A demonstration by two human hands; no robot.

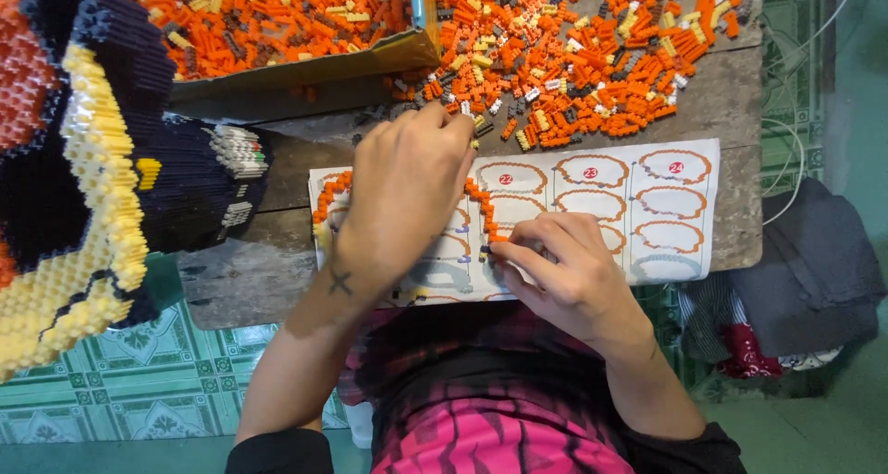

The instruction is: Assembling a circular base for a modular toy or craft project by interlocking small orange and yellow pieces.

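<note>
Orange brick chain (pixel 481 206) (one), two hands (pixel 407 192)

Orange bricks (pixel 592 58), white instruction sheet (pixel 647 206), green patterned floor (pixel 139 391)

Soft, even light with saturated colours, faint shadows, slight overall softness and wide-angle bending at the edges.

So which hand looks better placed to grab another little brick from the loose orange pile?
Probably the left hand: its fingertips already reach toward the near edge of the loose brick pile. The right hand sits lower, pressing on the curved brick strip over the instruction sheet.
</note>
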